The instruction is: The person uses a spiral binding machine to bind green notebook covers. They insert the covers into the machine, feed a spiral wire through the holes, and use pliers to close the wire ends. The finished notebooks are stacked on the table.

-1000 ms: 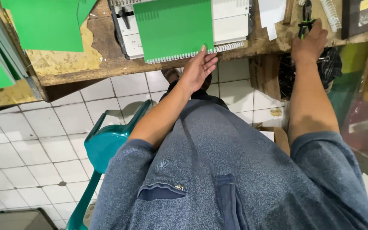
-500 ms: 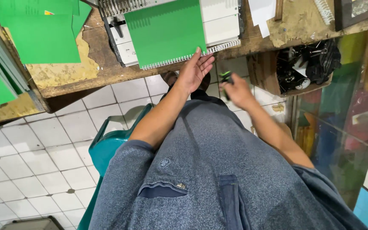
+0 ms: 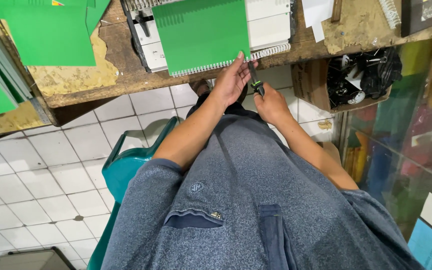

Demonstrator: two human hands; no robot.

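The person is sitting on a teal chair (image 3: 126, 170) over a white tiled floor (image 3: 36, 190), both forearms reaching forward to the near edge of the bench (image 3: 76, 82). The right hand (image 3: 272, 104) is closing its fingers around the black-and-green handle of a small hand tool (image 3: 256, 80), possibly pliers, whose tip is pointing up at the lower right corner of the green notebook (image 3: 201, 35). The left hand (image 3: 231, 80) is steadying that same corner, its fingers loosely spread, touching the cover edge and the tool's tip rather than gripping anything.

The notebook is lying on a white binding machine (image 3: 271, 25) on the bench, its wire spiral (image 3: 226, 62) running along the near edge. By my reading, the step in hand is finishing the end of that spiral; the next move is calling for a precise placing of the tool's tip on the last wire loop while the left hand is keeping the cover from shifting.

Farther right, an open cardboard box (image 3: 308, 82) beneath the bench is holding a tangle of black clips (image 3: 366, 72). Loose green sheets (image 3: 51, 32) are lying at far left.
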